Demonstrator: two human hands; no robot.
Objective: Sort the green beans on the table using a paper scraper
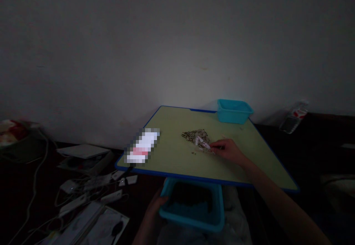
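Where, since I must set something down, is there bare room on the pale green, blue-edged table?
Between bright white screen and dark-speckled heap, and between right forearm and turquoise plastic bin, the table looks bare. The middle is crowded: heap, right hand, clear plastic.

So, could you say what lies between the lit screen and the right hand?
A scatter of small dark bits and a clear bag at the right hand, in the head view.
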